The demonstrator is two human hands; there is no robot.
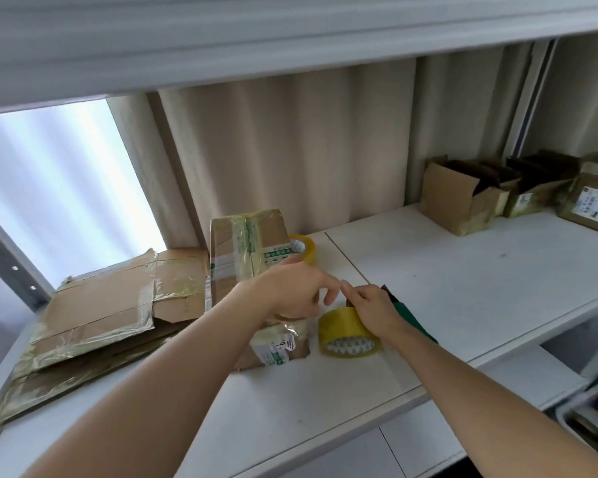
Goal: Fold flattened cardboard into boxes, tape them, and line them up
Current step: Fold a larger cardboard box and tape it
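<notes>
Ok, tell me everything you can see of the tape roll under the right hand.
The tape roll is a wide ring of yellowish clear packing tape on a core printed white with dark marks. It stands on edge on the white shelf, its open side facing the camera. The right hand rests on top, fingers at the tape's surface. It sits just right of a small taped cardboard box.

**White shelf and what lies on it**

The white shelf point(463, 281) is made of panels with a seam running back from the front edge. At the left lies a stack of flattened cardboard point(94, 322). Beside it stands a taped box point(252, 270), with a tape roll point(349, 334) in front and a second roll point(302, 248) behind. Open boxes point(463, 198) line the far right.
</notes>
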